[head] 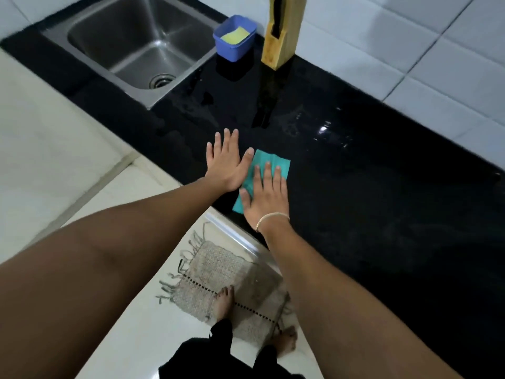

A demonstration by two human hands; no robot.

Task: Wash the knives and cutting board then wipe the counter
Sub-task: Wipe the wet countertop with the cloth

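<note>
A folded teal cloth (269,161) lies flat on the black counter (382,187) near its front edge. My right hand (265,194) presses down on the cloth with straight fingers. My left hand (226,162) lies flat on the counter just left of the cloth, its thumb touching the cloth's edge. A wooden knife block (281,31) stands upright at the back against the tiled wall, with a dark knife handle in its slot. No cutting board is in view.
A steel sink (131,42) is set into the counter at the back left. A blue tub (235,36) with a yellow sponge (235,36) stands between sink and knife block. Water streaks shine on the counter. A fringed mat (218,283) lies on the floor under my bare feet.
</note>
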